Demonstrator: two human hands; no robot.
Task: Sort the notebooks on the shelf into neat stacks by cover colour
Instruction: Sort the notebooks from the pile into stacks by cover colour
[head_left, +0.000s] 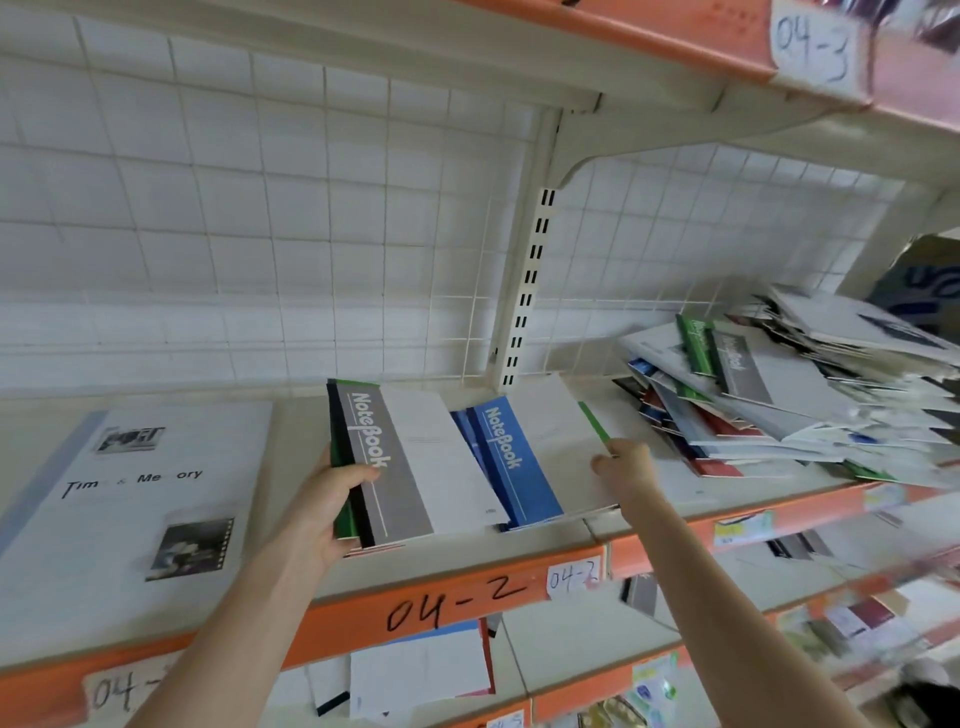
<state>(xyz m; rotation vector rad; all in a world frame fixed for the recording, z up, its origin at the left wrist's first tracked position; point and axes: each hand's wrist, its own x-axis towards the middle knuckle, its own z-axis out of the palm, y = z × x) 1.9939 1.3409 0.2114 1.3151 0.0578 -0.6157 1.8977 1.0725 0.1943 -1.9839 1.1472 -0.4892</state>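
Now, left hand (317, 514): fingers wrapped under the spine side of the grey notebook stack, thumb (358, 474) pressed over the top cover; firm grip.
Grey notebook stack (400, 493): a few notebooks held together, grey "NoteBook" cover uppermost, green and black edges showing on its left side; near end at the front of the shelf, left edge raised in the hand.
Right hand (626, 465): fingers curled, thumb and fingertips closed on the right edge of the green-edged notebook.
Green-edged notebook (558, 431): white cover, green strip along its right side; lies over the right part of the blue notebooks.
Blue notebooks (514, 467): short stack just beside the grey one, blue "NoteBook" cover on top.
Unsorted pile (779, 395): mixed green, grey, red, blue and white covers, heaped askew at the right end of the shelf.
Shelf (298, 423): beige deck with an orange front lip marked "04-2" (457, 597).
Large white book (130, 493): flat at the left end, apart from the stacks.
Wire grid (311, 234): white back panel behind the shelf.
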